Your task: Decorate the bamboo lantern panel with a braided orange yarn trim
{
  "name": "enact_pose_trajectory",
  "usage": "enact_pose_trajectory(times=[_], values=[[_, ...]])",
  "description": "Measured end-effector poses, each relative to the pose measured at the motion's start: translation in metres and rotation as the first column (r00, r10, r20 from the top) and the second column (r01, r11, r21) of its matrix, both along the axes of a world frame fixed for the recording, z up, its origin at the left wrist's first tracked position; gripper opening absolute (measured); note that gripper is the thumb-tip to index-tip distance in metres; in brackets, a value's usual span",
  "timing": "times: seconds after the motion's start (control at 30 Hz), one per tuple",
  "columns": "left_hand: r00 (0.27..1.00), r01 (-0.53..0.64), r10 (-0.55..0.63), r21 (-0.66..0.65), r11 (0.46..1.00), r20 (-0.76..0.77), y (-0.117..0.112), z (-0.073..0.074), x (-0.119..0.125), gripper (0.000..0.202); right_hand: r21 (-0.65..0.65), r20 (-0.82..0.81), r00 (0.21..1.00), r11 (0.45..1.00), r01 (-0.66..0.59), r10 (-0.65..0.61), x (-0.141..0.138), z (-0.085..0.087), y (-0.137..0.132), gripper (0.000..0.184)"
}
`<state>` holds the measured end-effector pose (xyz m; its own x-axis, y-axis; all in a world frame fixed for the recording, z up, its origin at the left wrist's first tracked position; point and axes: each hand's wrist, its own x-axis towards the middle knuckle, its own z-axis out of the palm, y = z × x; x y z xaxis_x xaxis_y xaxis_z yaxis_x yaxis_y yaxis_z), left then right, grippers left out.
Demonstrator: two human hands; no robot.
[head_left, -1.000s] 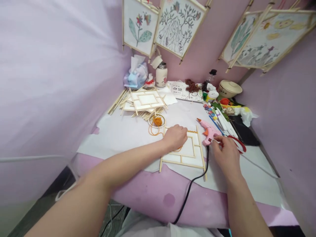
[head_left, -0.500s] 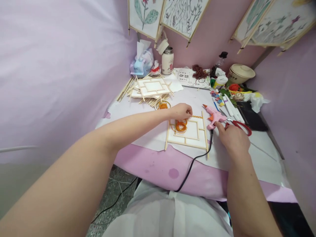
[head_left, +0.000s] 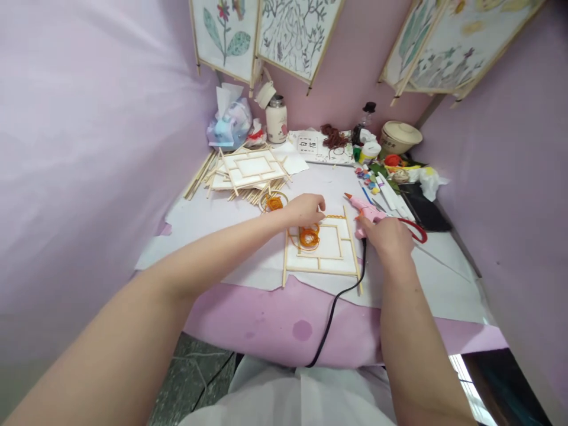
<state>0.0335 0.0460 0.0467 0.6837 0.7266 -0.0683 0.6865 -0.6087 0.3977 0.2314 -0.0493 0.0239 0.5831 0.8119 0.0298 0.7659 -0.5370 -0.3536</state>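
Observation:
A small wooden lattice frame [head_left: 322,263] backed with white paper lies near the table's front edge. A coil of orange cord [head_left: 309,236] rests on it. My left hand [head_left: 305,209] is at the frame's upper left corner, fingers curled and pinched on the orange cord along the top bar. My right hand [head_left: 385,235] is closed round the handle of a pink hot glue gun [head_left: 362,208], which lies just right of the frame with its orange nozzle pointing up and left. The gun's black cable [head_left: 337,307] runs down over the table edge.
A pile of wooden sticks and finished frames [head_left: 246,171] lies at the back left, with another orange cord coil [head_left: 274,202] beside it. Red scissors [head_left: 415,231], pens, paint pots, a lidded bowl [head_left: 400,136], a flask [head_left: 276,118] and a tissue pack [head_left: 228,121] crowd the back and right. Painted panels hang above.
My right hand has moved from beside the glue gun onto its handle and closed on it. My left hand has shifted off the frame's centre to its top bar, uncovering the orange coil.

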Motion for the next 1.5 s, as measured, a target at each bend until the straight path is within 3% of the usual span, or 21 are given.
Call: enact_pose_trajectory(times=[0.1,0.2,0.37,0.6,0.73,0.8,0.9,1.0,1.1,1.23,1.4,1.5], values=[[0.997,-0.058,0.056,0.037,0.998,0.052,-0.008,-0.004,-0.003,0.029,-0.091,0.017,0.999,0.995,0.035,-0.034,-0.003,0.004,0.000,0.036],[0.990,-0.122,0.117,0.055,0.991,0.083,-0.014,-0.011,-0.007,0.025,-0.012,-0.006,1.000,1.000,0.024,-0.024,0.000,0.006,-0.007,0.032],[0.991,-0.121,0.110,0.153,0.981,0.078,-0.024,-0.021,-0.009,0.020,0.083,0.007,1.000,0.996,0.015,-0.016,0.003,0.003,-0.014,0.024],[0.995,-0.089,0.078,0.204,0.975,0.059,-0.024,-0.024,-0.008,0.020,-0.014,-0.019,0.998,0.998,-0.057,0.056,-0.003,0.004,-0.006,0.043],[0.994,-0.088,0.072,0.216,0.973,0.080,-0.022,-0.030,-0.010,0.020,0.007,-0.186,0.983,1.000,-0.009,0.010,0.000,0.000,-0.002,0.035],[0.994,-0.071,0.050,0.240,0.968,0.092,-0.023,-0.032,-0.011,0.019,0.123,-0.444,0.896,0.990,0.064,-0.003,-0.002,0.000,-0.003,0.029],[0.994,-0.055,0.029,0.264,0.963,0.104,-0.023,-0.035,-0.012,0.017,0.274,-0.808,0.579,0.939,0.209,0.107,-0.009,0.008,-0.007,0.028],[0.994,-0.032,0.006,0.239,0.970,0.109,-0.022,-0.036,-0.012,0.017,0.350,-0.911,0.308,0.910,0.222,0.275,-0.016,0.024,-0.011,0.029],[0.993,0.015,-0.039,0.211,0.977,0.110,-0.021,-0.036,-0.012,0.020,0.411,-0.902,0.195,0.904,0.117,0.385,-0.015,0.041,-0.012,0.026],[0.995,0.056,-0.071,0.186,0.981,0.075,-0.022,-0.033,-0.012,0.023,0.446,-0.870,0.260,0.893,0.057,0.418,-0.010,0.046,-0.006,0.024],[0.995,0.101,-0.100,0.203,0.974,-0.013,-0.028,-0.030,-0.010,0.023,0.522,-0.792,0.352,0.852,-0.031,0.498,-0.011,0.028,-0.001,0.025],[0.992,0.123,-0.111,0.234,0.965,-0.063,-0.030,-0.031,-0.010,0.023,0.475,-0.783,0.397,0.872,-0.117,0.479,-0.006,0.018,-0.005,0.019]])
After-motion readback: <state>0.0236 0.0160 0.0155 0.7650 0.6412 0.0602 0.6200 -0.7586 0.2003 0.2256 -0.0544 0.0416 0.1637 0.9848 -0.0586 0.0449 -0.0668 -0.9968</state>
